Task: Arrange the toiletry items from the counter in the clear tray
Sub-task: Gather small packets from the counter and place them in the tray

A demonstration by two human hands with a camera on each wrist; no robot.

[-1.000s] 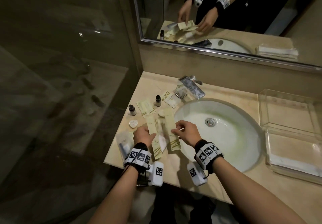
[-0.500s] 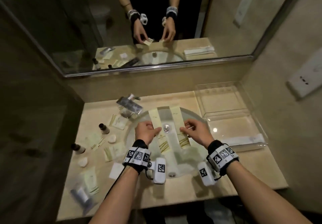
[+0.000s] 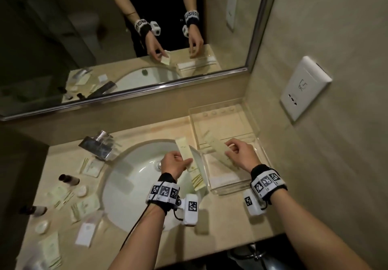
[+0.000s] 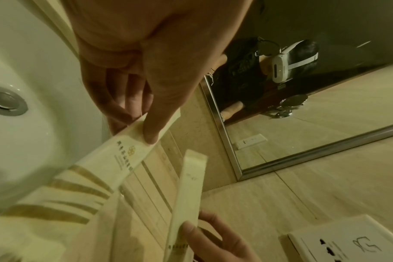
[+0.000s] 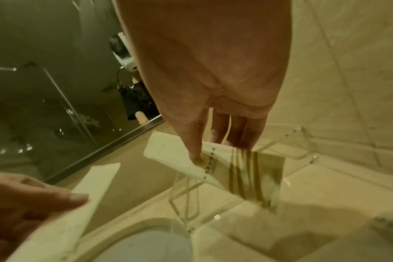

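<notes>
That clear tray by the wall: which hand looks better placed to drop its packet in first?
The right hand, probably. It pinches its long packet already over the clear tray, while the left hand holds the other packet over the sink, beside the tray's near wall.

Hotel bathroom vanity fixtures, seen from above

A white oval sink [image 3: 134, 187] with a metal drain [image 4: 5, 101] fills the lower centre of the frame; a chrome faucet [image 3: 98, 147] stands at its upper left rim. A metal-framed mirror [image 3: 147, 89] spans the upper left, and a white wall socket [image 3: 304, 89] sits on the tiled wall at the right.
</notes>
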